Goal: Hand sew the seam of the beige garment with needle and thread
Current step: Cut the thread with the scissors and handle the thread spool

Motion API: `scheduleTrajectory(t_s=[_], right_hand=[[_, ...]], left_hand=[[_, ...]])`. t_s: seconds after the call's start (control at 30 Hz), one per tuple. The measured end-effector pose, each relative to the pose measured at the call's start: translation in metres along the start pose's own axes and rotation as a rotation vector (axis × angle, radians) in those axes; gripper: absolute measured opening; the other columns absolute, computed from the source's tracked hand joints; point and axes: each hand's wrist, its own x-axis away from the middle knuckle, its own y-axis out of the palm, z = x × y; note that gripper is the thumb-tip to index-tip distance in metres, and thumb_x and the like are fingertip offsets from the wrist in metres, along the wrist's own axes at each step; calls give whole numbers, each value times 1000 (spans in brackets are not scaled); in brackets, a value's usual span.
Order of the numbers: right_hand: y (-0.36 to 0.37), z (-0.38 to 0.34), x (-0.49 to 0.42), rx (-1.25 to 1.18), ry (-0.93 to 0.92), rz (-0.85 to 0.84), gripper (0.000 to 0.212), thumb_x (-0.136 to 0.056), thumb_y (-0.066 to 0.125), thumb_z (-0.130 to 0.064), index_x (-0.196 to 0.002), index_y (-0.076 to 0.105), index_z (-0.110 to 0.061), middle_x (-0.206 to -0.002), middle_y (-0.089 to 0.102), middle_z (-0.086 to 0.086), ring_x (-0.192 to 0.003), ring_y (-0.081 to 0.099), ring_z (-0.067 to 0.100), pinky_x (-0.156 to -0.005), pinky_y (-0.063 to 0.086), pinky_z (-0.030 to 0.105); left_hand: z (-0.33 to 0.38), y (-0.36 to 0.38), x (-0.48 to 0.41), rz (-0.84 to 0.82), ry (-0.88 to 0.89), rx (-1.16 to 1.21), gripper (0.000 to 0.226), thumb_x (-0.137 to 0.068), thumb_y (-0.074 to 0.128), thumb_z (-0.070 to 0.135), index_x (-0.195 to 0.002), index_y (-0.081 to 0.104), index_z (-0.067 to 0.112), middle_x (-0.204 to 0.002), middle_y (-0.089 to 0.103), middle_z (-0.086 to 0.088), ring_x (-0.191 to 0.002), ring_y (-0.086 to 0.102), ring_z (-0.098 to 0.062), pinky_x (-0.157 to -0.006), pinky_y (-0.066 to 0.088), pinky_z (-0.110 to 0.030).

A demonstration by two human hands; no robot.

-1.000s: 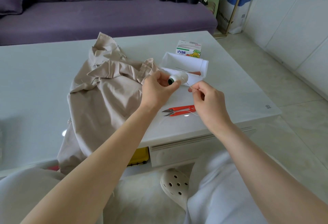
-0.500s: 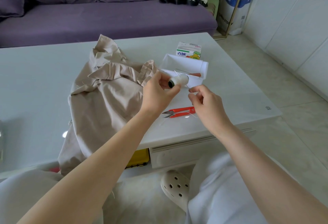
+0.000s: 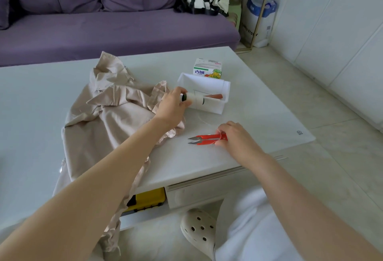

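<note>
Right hand [image 3: 234, 136] pinches the red snips [image 3: 205, 139] by the handle end, blades pointing left; left hand [image 3: 172, 107] grips the thread spool [image 3: 195, 99] beyond.

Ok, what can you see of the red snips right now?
The red snips lie flat on the white table near its front edge, apart from the beige garment. The red handles, plastic by the look, join at the back. Two short pointed metal blades stand slightly apart and aim toward the garment. The right hand curls its fingers round the handle end. A thin white thread loops across that same end.
</note>
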Motion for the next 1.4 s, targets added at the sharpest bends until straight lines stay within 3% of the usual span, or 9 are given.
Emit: scheduleTrajectory(t_s=[0.3,0.47,0.63,0.77,0.87,0.97,1.13,1.27,1.4], right_hand=[[-16,15,4,-325,292,176,16,-101,40,-16,-111,45,-5,-94,53,6,-81,49,22,-64,32,29],[-14,2,-1,-585,301,344,5,-102,33,-15,-101,37,-11,-98,55,7,-79,56,22,-59,42,27],[-16,1,-4,-597,282,432,6,-103,31,-17,-101,36,-13,-100,55,3,-85,54,19,-61,35,24],[-16,-1,-6,-614,262,483,5,-103,32,-18,-101,36,-14,-99,55,2,-86,54,19,-58,33,21],[-15,-4,-8,-647,249,475,5,-102,35,-18,-103,39,-14,-99,58,3,-87,56,19,-69,36,21],[-13,-7,-12,-656,247,447,6,-102,36,-19,-103,40,-14,-99,59,1,-87,57,19,-72,38,23],[-10,-8,-16,-645,240,445,8,-102,36,-21,-101,39,-14,-98,58,-1,-81,54,17,-62,34,22],[-11,-9,-17,-624,234,440,8,-102,37,-22,-101,39,-15,-100,58,1,-82,56,22,-67,38,28],[-10,-8,-22,-586,189,498,8,-99,45,-22,-104,45,-16,-95,58,3,-83,56,23,-64,33,23]], left_hand=[[5,-2,-3,-43,55,-151,27,-95,51,14,-121,49,5,-119,55,-14,-110,45,-31,-88,33,-33],[10,0,6,-95,74,-102,29,-98,48,17,-124,44,4,-112,54,-11,-97,42,-24,-68,24,-22],[19,-8,16,-178,31,-2,23,-99,45,20,-118,43,6,-83,48,-2,-71,46,-16,-55,33,-19],[33,-20,7,38,31,303,18,-97,50,18,-114,44,13,-97,50,1,-86,49,-16,-70,37,-23],[36,-23,-1,234,32,443,18,-95,54,18,-110,45,16,-100,51,3,-75,47,-9,-70,38,-21],[23,-12,-4,271,32,293,27,-92,58,16,-117,49,12,-103,52,5,-75,49,-7,-71,38,-21],[-1,11,-1,132,33,-108,29,-90,59,17,-118,56,12,-116,58,-7,-119,40,-30,-99,31,-35],[10,4,5,136,183,-247,33,-92,55,20,-124,53,10,-122,57,-6,-121,38,-28,-95,19,-25],[8,-5,20,100,236,-405,18,-91,53,22,-104,64,16,-104,65,1,-125,38,-26,-95,19,-29]])
